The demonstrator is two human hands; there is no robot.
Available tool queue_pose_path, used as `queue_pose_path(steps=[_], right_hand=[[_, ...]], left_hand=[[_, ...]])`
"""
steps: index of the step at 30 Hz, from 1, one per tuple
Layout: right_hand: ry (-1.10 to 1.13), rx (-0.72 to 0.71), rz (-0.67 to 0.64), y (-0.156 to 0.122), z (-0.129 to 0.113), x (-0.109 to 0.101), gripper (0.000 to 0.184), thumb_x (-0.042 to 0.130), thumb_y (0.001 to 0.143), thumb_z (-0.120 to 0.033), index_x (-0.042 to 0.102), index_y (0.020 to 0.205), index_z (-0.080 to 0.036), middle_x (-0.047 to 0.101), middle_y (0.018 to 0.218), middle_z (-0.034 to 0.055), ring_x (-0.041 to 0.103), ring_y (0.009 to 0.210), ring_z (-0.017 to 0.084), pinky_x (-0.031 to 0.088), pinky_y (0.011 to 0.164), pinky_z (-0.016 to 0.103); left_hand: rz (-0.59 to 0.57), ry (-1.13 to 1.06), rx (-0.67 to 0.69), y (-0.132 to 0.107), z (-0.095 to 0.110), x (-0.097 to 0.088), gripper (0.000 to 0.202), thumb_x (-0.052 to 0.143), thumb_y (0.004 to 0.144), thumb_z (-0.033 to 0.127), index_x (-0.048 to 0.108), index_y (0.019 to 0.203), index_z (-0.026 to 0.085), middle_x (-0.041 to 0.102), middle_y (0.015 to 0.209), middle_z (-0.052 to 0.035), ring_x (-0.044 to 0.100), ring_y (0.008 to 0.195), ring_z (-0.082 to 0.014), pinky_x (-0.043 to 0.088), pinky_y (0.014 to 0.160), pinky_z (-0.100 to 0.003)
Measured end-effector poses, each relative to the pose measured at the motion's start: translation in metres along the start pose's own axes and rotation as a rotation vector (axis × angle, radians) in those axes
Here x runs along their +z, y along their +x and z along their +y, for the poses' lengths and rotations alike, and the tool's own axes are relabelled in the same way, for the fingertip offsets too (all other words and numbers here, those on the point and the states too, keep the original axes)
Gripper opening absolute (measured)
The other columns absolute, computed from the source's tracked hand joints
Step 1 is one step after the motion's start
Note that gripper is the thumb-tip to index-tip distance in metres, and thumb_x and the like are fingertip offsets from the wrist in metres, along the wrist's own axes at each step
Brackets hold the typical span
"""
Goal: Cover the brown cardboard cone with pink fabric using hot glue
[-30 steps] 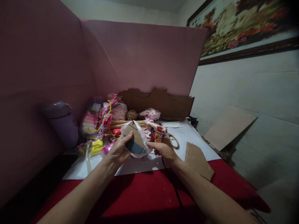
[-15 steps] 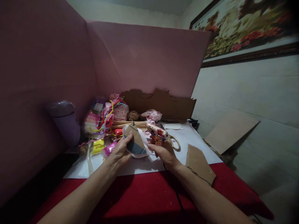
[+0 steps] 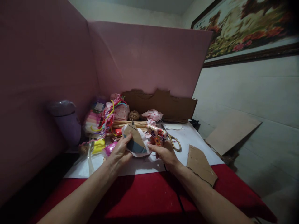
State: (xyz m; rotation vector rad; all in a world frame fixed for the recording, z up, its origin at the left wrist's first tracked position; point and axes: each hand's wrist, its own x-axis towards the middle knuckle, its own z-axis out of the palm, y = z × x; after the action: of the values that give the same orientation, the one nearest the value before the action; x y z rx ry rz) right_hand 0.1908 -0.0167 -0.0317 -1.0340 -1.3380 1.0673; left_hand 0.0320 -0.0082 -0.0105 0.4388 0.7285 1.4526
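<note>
My left hand (image 3: 122,147) grips a cardboard piece (image 3: 135,140) by its left side, thumb on top. A white border of paper or cloth edges the piece, and part of its face is dark blue-grey. My right hand (image 3: 164,152) is closed around a flower-patterned glue gun (image 3: 157,134); a black cord runs down from below this hand. Its thumb and finger are at the white border on the piece's right side. Whether they pinch it is hard to tell. Gold-handled scissors (image 3: 176,143) lie just right of the glue gun.
Thin wooden sticks (image 3: 120,125), a twine ball (image 3: 134,115) and colourful pipe cleaners (image 3: 109,116) lie behind. A yellow packet (image 3: 98,146) is at left, near a purple bottle (image 3: 66,124). Cardboard scrap (image 3: 201,165) rests at right on white paper over red cloth (image 3: 144,196).
The view has shifted very slightly. Both hands keep nearly the same hold and place, with the right fingers still at the white border.
</note>
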Motion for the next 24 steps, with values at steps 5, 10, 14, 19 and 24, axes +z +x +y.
queue_pose_path(steps=[5, 10, 14, 19, 24], right_hand=[[-0.162, -0.263, -0.03, -0.002, -0.004, 0.0, 0.01, 0.071, 0.067, -0.029, 0.068, 0.07, -0.02, 0.067, 0.069, 0.0034, 0.061, 0.064, 0.02, 0.047, 0.059, 0.03], [-0.279, -0.437, 0.025, -0.002, -0.002, 0.002, 0.005, 0.068, 0.068, -0.023, 0.067, 0.073, -0.023, 0.066, 0.074, 0.0033, 0.061, 0.069, 0.021, 0.047, 0.069, 0.034], [-0.252, -0.348, 0.013, -0.002, 0.0, 0.0, 0.005, 0.068, 0.069, -0.026, 0.066, 0.07, -0.022, 0.066, 0.069, 0.0031, 0.06, 0.063, 0.02, 0.047, 0.061, 0.032], [-0.168, -0.143, 0.186, 0.001, 0.001, -0.003, 0.021, 0.068, 0.07, -0.038, 0.068, 0.075, -0.017, 0.066, 0.065, 0.0048, 0.056, 0.052, 0.018, 0.039, 0.04, 0.026], [-0.143, -0.236, 0.273, 0.002, -0.001, -0.003, 0.024, 0.071, 0.067, -0.039, 0.065, 0.073, -0.016, 0.066, 0.07, 0.005, 0.057, 0.054, 0.016, 0.039, 0.04, 0.024]], left_hand=[[-0.019, -0.02, 0.025, -0.001, -0.001, 0.0, 0.021, 0.054, 0.084, 0.015, 0.063, 0.103, 0.012, 0.072, 0.074, -0.0059, 0.069, 0.065, -0.018, 0.056, 0.076, -0.037], [-0.015, -0.036, 0.016, -0.002, -0.004, -0.001, 0.023, 0.05, 0.086, 0.013, 0.062, 0.105, 0.012, 0.073, 0.076, -0.006, 0.068, 0.065, -0.0162, 0.056, 0.074, -0.034], [-0.016, -0.042, 0.01, -0.003, -0.002, 0.001, 0.021, 0.05, 0.086, 0.013, 0.063, 0.103, 0.013, 0.073, 0.075, -0.0056, 0.068, 0.064, -0.016, 0.056, 0.075, -0.035], [-0.095, 0.012, 0.006, -0.009, 0.002, 0.003, 0.014, 0.056, 0.083, 0.014, 0.065, 0.093, 0.012, 0.073, 0.075, -0.0065, 0.068, 0.065, -0.0175, 0.056, 0.07, -0.033], [-0.259, 0.127, 0.015, -0.016, -0.001, 0.003, 0.019, 0.067, 0.074, 0.017, 0.067, 0.092, 0.013, 0.073, 0.079, -0.0063, 0.067, 0.066, -0.0177, 0.054, 0.069, -0.03]])
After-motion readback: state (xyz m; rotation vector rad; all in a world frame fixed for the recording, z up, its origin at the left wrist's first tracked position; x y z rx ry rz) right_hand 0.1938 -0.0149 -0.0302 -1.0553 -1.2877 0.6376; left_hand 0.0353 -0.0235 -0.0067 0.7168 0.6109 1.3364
